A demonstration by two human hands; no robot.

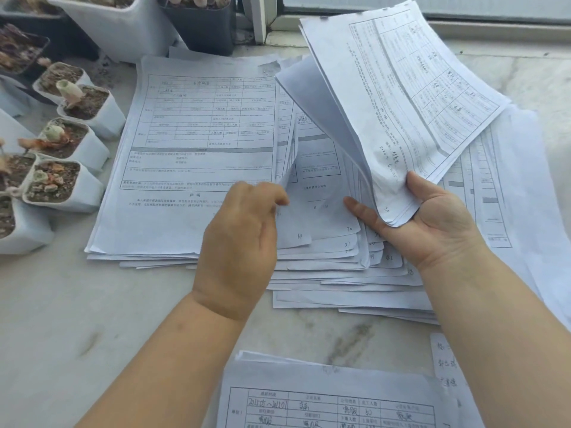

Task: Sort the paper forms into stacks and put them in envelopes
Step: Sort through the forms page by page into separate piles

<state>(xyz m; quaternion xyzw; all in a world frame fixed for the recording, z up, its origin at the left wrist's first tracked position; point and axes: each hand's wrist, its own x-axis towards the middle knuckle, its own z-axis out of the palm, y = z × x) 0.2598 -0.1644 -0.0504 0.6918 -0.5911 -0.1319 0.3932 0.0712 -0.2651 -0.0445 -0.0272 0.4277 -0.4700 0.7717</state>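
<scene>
A fanned pile of forms [333, 261] lies mid-desk [92, 304]. The right hand [432, 223], palm up over the pile's right side, grips a lifted sheaf [401, 97] between thumb and fingers. The left hand [241, 239] pinches the edge of one sheet [287, 168] at the pile's left. Just left of the pile lies a flat stack [191, 156]. Beyond it, white pots [89, 146] hold soil and small dried plants. Nearer than the pile lies another stack [333, 393].
</scene>
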